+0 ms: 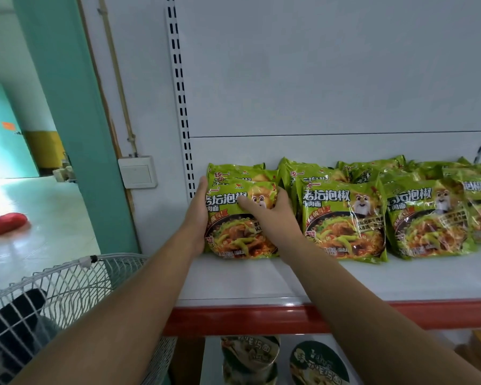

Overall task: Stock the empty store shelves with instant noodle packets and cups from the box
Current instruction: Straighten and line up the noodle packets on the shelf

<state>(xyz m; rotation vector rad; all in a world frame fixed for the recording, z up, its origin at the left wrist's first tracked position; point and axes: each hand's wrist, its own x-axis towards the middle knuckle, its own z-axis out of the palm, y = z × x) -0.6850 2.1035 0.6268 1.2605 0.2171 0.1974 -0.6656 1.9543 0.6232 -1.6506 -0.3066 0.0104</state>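
Observation:
A green instant noodle packet (235, 234) lies on top of the leftmost stack on the white shelf (261, 279). My left hand (199, 215) lies flat against the packet's left edge, fingers straight. My right hand (272, 215) rests on the packet's front and right side, thumb laid across the print and fingers curling over its right edge. More green packets (342, 218) stand in stacks to the right, reaching the frame's right edge. On the shelf below stand noodle cups (249, 357). The box is out of view.
A slotted shelf upright (182, 107) runs up just left of the packets, with a wall switch (138, 172) beside it. A white wire fan guard (59, 295) stands at lower left. A red mop (4, 225) lies on the floor beyond the doorway.

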